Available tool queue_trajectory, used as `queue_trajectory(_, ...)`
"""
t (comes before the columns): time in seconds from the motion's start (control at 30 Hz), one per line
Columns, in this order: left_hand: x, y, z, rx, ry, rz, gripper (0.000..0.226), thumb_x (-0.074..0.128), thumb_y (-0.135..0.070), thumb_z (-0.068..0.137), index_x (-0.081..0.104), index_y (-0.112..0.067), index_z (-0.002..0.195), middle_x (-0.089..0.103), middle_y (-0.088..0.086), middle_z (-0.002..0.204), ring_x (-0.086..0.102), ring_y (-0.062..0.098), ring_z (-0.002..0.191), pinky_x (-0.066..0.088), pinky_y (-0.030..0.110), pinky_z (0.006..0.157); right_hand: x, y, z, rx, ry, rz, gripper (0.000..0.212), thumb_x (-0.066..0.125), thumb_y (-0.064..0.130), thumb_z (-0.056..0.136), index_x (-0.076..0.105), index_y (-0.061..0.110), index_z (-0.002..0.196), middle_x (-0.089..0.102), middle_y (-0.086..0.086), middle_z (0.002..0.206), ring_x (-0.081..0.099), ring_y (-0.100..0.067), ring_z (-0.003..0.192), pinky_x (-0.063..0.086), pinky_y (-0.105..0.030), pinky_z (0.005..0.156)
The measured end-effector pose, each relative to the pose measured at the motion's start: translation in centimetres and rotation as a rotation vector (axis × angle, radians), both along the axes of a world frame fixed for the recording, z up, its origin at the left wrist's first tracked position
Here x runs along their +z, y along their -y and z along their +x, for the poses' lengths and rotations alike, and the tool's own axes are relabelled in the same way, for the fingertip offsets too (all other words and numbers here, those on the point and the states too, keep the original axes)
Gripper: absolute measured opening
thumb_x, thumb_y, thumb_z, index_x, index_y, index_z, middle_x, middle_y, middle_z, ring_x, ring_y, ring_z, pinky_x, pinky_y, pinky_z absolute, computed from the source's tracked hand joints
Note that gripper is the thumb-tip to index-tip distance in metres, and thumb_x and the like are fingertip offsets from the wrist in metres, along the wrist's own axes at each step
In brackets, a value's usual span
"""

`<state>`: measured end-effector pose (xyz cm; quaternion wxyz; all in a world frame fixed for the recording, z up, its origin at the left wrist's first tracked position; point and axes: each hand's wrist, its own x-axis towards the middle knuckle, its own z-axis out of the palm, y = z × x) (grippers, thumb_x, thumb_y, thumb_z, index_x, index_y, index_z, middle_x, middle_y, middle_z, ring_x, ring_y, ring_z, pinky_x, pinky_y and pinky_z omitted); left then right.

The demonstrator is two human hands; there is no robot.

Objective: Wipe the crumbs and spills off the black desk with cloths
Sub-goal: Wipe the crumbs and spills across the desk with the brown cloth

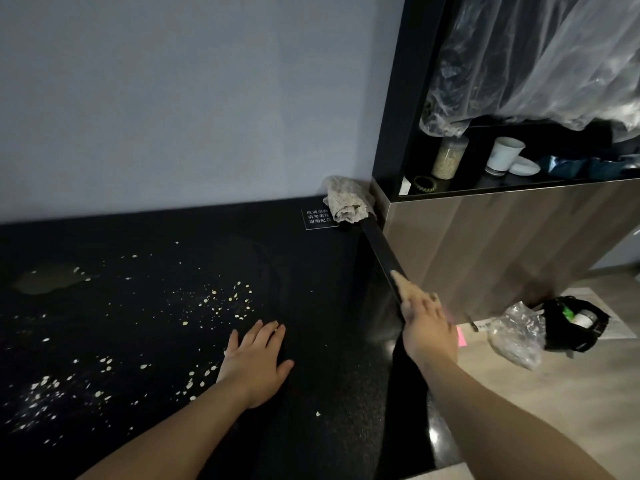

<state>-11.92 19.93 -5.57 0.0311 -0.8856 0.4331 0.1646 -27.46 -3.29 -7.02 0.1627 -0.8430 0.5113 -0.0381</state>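
The black desk [318,327] fills the lower left of the head view. Pale crumbs [221,303] lie scattered across its middle and left, and a dull spill [48,280] sits at the far left. A crumpled beige cloth [348,200] lies in the back right corner against the wall. My left hand [256,362] rests flat on the desk, fingers straight, just right of the crumbs. My right hand [424,323] is stretched out over the desk's right edge, fingers straight and pointing toward the cloth, holding nothing.
A small black sign with white characters [318,218] stands near the cloth. A wood-fronted cabinet [485,244] with an open shelf holding a jar [448,157] and a white cup [502,155] borders the desk's right side. On the floor lie a plastic bag [516,334] and a black bag [575,323].
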Motion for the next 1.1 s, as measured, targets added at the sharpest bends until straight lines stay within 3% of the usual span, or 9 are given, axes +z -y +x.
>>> queue_trajectory(0.07,-0.3,-0.2,-0.1,0.006,0.012,-0.014,0.066,0.024,-0.051,0.097,-0.001,-0.021,0.150,-0.003,-0.006,0.158,-0.009,0.015,0.144,-0.002,0.046,0.117,-0.7,-2.6,-1.5,0.016,0.035,-0.160,0.057,0.043,0.018,0.091,0.028,0.023,0.146,0.024,-0.005,0.155,0.011,-0.020,0.145,0.027,-0.040,0.107)
queue_trajectory(0.17,-0.6,-0.4,-0.5,0.007,0.049,-0.037,0.064,0.020,-0.050,0.098,-0.003,-0.020,0.149,-0.005,-0.006,0.158,-0.011,0.016,0.144,-0.003,0.045,0.116,-1.4,-9.3,-3.1,0.454,0.245,-0.242,0.068,0.057,0.013,0.071,0.046,0.025,0.136,0.051,-0.002,0.139,0.042,-0.021,0.132,0.046,-0.034,0.090)
queue_trajectory(0.27,-0.7,-0.3,-0.8,0.005,0.117,-0.028,0.062,0.017,-0.049,0.099,-0.003,-0.019,0.150,-0.006,-0.005,0.158,-0.011,0.017,0.144,-0.003,0.046,0.115,-1.7,-10.7,-4.4,0.738,0.148,-0.317,0.046,0.045,0.028,0.078,0.058,0.028,0.122,0.061,0.006,0.127,0.057,-0.015,0.118,0.035,-0.028,0.096)
queue_trajectory(0.43,-1.8,-1.3,-2.2,-0.024,0.186,-0.171,0.054,0.031,-0.041,0.085,0.065,-0.017,0.119,0.057,0.002,0.131,0.035,0.020,0.133,0.044,0.054,0.097,-1.8,-6.5,-6.3,0.032,0.031,-0.329,0.049,0.035,0.020,0.089,0.050,0.018,0.135,0.048,-0.007,0.141,0.044,-0.027,0.130,0.041,-0.044,0.099)
queue_trajectory(0.67,-3.7,-4.4,-4.9,-0.086,0.134,-0.182,0.071,0.003,-0.046,0.097,0.066,-0.018,0.114,0.064,0.000,0.120,0.054,0.020,0.119,0.006,0.041,0.109,-2.0,-15.3,-3.7,0.658,0.150,-0.270,0.050,0.042,0.025,0.074,0.065,0.027,0.119,0.060,0.006,0.127,0.048,-0.015,0.122,0.031,-0.027,0.099)
queue_trajectory(0.77,-3.4,-5.2,-5.1,-0.094,0.091,-0.139,0.065,0.008,-0.047,0.097,0.065,-0.021,0.116,0.064,-0.002,0.121,0.060,0.019,0.113,0.005,0.042,0.107,-2.4,-9.9,-6.0,0.500,0.027,-0.345,0.057,0.037,0.022,0.087,0.035,0.039,0.142,0.035,0.016,0.148,0.027,-0.012,0.140,0.036,-0.036,0.103)
queue_trajectory(0.87,-3.3,-5.5,-4.9,-0.124,0.096,-0.111,0.053,0.030,-0.048,0.087,0.066,-0.022,0.115,0.065,-0.003,0.120,0.061,0.018,0.112,0.004,0.042,0.108,-2.1,-8.3,-7.1,0.081,0.050,-0.320,0.058,0.030,0.026,0.080,0.053,0.015,0.132,0.051,-0.009,0.138,0.047,-0.030,0.128,0.048,-0.047,0.092)
queue_trajectory(0.97,-3.4,-5.6,-5.0,-0.111,0.097,-0.082,0.059,0.016,-0.046,0.096,0.066,-0.022,0.115,0.064,-0.004,0.120,0.061,0.017,0.112,0.004,0.042,0.107,-2.8,-14.0,-4.9,0.238,0.180,-0.358,0.061,0.042,0.016,0.078,0.047,0.017,0.138,0.047,-0.003,0.142,0.041,-0.025,0.133,0.040,-0.036,0.099)
queue_trajectory(1.1,-3.5,-5.6,-5.1,-0.093,0.155,-0.079,0.072,0.001,-0.047,0.096,0.067,-0.023,0.113,0.065,-0.005,0.119,0.061,0.016,0.112,0.004,0.042,0.107,-1.8,-18.0,-4.2,0.614,0.210,-0.359,0.044,0.041,0.030,0.078,0.071,0.023,0.109,0.068,0.005,0.114,0.065,-0.016,0.105,0.030,-0.029,0.099)
